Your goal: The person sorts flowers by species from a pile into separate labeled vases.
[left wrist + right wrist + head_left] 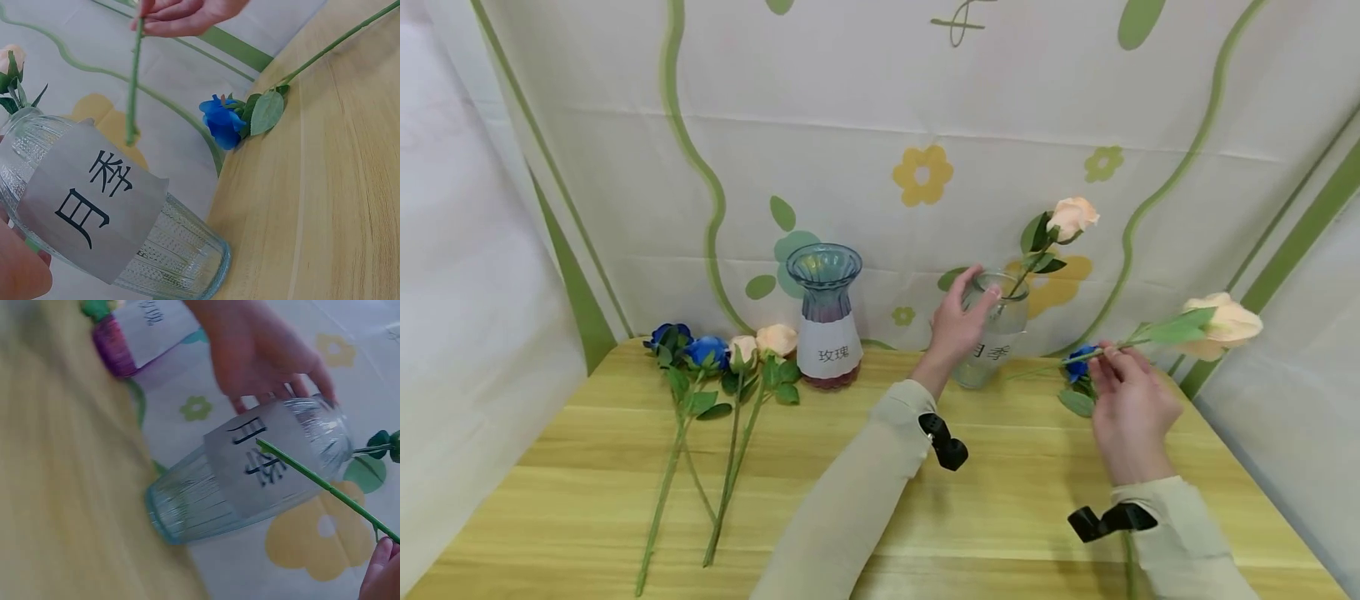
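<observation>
My left hand [957, 323] grips the neck of a clear glass vase [1000, 354] bearing a white paper label; in the left wrist view the label [94, 200] shows two black characters. One peach rose [1072, 218] stands in that vase, leaning right. To the right, my right hand [1135, 408] pinches the green stem of a second peach rose [1223, 327], held nearly level with its bloom outward to the right. The cut end of its stem [325, 487] points toward the vase, outside the glass. A blue rose [222, 122] lies on the table behind my right hand.
At left on the wooden table [580, 500] stands a blue-to-purple glass vase [826, 333] with a labelled white band. Beside it lie two blue roses [706, 353] and two peach roses [777, 339], stems toward me. A patterned curtain [820, 150] hangs behind.
</observation>
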Demonstrator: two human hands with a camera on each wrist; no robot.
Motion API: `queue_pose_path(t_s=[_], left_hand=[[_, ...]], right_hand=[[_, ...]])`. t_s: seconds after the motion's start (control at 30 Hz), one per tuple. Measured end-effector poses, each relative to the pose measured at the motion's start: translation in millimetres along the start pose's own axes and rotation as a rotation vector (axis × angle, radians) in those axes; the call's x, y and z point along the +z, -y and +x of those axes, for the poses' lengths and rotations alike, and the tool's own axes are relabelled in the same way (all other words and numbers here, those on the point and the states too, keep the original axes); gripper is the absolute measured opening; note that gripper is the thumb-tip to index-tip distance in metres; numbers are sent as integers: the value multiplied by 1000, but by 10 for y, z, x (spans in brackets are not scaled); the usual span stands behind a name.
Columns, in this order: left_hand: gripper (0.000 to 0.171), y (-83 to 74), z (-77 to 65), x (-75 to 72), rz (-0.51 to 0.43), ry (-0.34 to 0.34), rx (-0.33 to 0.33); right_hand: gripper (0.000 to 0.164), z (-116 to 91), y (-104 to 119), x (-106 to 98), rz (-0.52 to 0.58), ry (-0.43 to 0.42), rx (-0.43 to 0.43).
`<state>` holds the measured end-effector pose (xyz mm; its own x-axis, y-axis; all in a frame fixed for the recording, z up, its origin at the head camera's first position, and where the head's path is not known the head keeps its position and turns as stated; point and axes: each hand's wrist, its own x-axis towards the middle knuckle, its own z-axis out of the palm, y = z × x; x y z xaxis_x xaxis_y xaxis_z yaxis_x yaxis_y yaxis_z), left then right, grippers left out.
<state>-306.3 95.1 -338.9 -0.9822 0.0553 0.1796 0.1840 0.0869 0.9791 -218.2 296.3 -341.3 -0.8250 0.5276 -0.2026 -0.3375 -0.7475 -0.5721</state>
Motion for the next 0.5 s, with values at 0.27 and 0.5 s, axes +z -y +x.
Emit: queue_pose_path(t_s=[0.27,0.5], left_hand=[[58,7,-3,24,-2,23,27],[57,34,11,12,4,8,27]], right_hand=[[27,79,226,239,143,-36,-52],[42,112,220,450,186,-42,-56]])
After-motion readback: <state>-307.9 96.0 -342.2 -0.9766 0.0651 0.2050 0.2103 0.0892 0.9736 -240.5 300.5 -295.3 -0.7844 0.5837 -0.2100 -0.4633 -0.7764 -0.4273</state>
